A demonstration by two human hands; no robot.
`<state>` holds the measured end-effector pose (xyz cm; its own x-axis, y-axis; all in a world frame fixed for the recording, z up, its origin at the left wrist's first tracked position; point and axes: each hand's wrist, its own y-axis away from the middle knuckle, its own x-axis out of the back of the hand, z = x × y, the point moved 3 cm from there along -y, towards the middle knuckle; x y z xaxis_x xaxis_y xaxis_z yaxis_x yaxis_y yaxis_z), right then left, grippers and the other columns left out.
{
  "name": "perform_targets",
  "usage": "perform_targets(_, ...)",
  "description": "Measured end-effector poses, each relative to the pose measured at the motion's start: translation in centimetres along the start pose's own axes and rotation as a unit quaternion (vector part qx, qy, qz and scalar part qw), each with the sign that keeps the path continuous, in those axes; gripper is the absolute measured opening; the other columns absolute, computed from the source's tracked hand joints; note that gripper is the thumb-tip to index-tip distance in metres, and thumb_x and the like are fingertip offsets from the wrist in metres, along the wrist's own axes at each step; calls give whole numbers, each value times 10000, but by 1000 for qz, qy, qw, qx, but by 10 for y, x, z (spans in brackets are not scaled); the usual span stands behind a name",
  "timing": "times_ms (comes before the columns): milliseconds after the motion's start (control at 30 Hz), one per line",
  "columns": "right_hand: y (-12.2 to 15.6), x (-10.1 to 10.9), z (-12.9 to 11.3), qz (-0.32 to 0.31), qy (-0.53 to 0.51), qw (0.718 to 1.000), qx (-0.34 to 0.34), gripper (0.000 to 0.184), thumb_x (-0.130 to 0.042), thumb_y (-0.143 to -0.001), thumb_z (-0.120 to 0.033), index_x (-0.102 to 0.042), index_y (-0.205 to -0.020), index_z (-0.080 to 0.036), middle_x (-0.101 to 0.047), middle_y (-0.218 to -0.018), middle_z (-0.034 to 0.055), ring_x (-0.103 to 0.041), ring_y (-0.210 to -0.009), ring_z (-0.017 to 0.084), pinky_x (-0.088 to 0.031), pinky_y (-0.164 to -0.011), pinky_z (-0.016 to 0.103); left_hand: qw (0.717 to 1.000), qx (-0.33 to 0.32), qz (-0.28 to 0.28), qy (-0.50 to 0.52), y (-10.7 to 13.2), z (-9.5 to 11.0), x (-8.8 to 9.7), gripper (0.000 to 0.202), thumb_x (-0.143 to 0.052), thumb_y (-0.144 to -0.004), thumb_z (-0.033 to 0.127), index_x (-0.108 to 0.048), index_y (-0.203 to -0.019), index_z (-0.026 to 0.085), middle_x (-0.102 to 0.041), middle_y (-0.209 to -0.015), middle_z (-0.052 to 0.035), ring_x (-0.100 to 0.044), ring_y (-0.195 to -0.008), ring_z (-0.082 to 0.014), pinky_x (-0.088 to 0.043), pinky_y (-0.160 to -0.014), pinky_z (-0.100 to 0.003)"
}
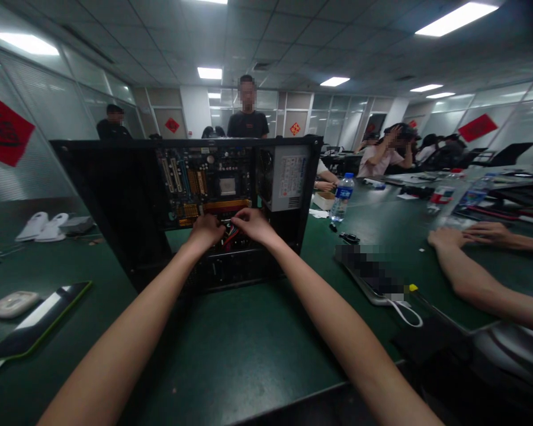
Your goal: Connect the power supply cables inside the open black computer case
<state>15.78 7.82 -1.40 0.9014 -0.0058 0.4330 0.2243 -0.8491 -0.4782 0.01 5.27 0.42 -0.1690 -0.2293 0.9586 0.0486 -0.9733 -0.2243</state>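
Note:
An open black computer case [182,143] stands in front of me on the table. Inside, the motherboard [213,163] carries slots and a square silver chip, with a boxed power supply [288,177] at the upper right. Both my hands reach in below the board's lower edge. My right hand [253,225] is pinched on thin coloured wires [229,236]. My left hand [208,231] is closed close beside it at the same bundle; what its fingertips hold is hidden.
Left of the case lie a phone [39,322], a white rounded box [12,305] and white slippers [44,226]. On the right are a water bottle [342,198], a blurred-out device [373,275] with a white cord, and another person's hands [466,236]. People are farther back.

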Motion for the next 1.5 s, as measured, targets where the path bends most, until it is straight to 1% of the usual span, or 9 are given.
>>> perform_targets(167, -1, 0, -1, 3, 1, 1000, 3, 128, -697, -863, -272, -735, -861, -150, -696, -789, 14, -615, -745, 144, -446, -702, 250, 1000, -4, 2, -10, -2, 0, -2, 361, -524, -893, 355, -799, -983, 139, -786, -1018, -169, -731, -1000, -288, -529, -781, -279)
perform_targets(367, -2, -2, -2, -6, -3, 1000, 5, 126, -704, -853, -267, -737, -863, -146, -692, -785, 10, -604, -723, 136, -421, -667, 241, 1000, 17, -7, -18, -7, 7, 0, 379, -564, -872, 323, -762, -1086, 80, -751, -1106, -243, -716, -1063, -346, -543, -806, -321)
perform_targets(567, -1, -1, -4, -6, 8, 1000, 8, 142, -698, -859, -287, -736, -883, -152, -647, -723, -15, -570, -684, 127, -405, -635, 231, 998, 55, -7, 13, -13, 14, 2, 396, -699, -814, 370, -752, -1120, 125, -750, -1137, -223, -700, -1112, -334, -545, -844, -293)
perform_targets(767, -1, -2, -6, -9, -1, 1000, 9, 133, -691, -864, -274, -732, -882, -149, -639, -715, -16, -563, -675, 123, -402, -626, 228, 998, 57, -25, 16, -11, 16, 8, 404, -625, -863, 338, -727, -1142, 65, -722, -1190, -261, -689, -1136, -362, -545, -847, -329)
perform_targets(967, -1, 0, -6, 0, 2, 1000, 2, 138, -690, -864, -283, -730, -887, -153, -623, -686, -27, -563, -649, 119, -398, -597, 219, 998, 62, -26, 14, -13, 19, 11, 376, -647, -841, 327, -742, -1121, 96, -734, -1177, -240, -700, -1112, -343, -537, -794, -291)
perform_targets(1100, 1, -4, -4, -31, -46, 998, -27, 134, -681, -872, -265, -714, -928, -149, -605, -655, -40, -547, -560, 102, -406, -548, 207, 997, 63, -24, 33, -10, 14, 8, 347, -620, -865, 333, -759, -1080, 98, -746, -1145, -234, -698, -1118, -333, -526, -807, -294)
perform_targets(1200, 1, -5, -4, -44, -78, 995, -47, 99, -663, -874, -215, -701, -931, -144, -614, -663, -37, -560, -539, 97, -436, -545, 205, 997, 55, -16, 43, -4, 7, 4, 379, -559, -899, 411, -781, -1029, 133, -758, -1126, -210, -705, -1100, -334, -527, -796, -306)
perform_targets(1300, -1, -5, -2, -25, -80, 995, -58, 78, -651, -869, -188, -699, -908, -140, -624, -662, -27, -582, -555, 108, -456, -554, 212, 998, 43, -17, 47, 2, 0, 0, 416, -544, -886, 495, -793, -968, 173, -778, -1056, -182, -729, -1020, -315, -528, -743, -297)
perform_targets(1500, -1, -4, -1, -18, -79, 995, -52, 71, -665, -858, -197, -702, -895, -149, -644, -687, -21, -572, -544, 98, -456, -531, 200, 998, 10, -18, 58, 3, -5, -2, 357, -522, -895, 421, -806, -907, 204, -795, -953, -135, -742, -955, -280, -513, -717, -282)
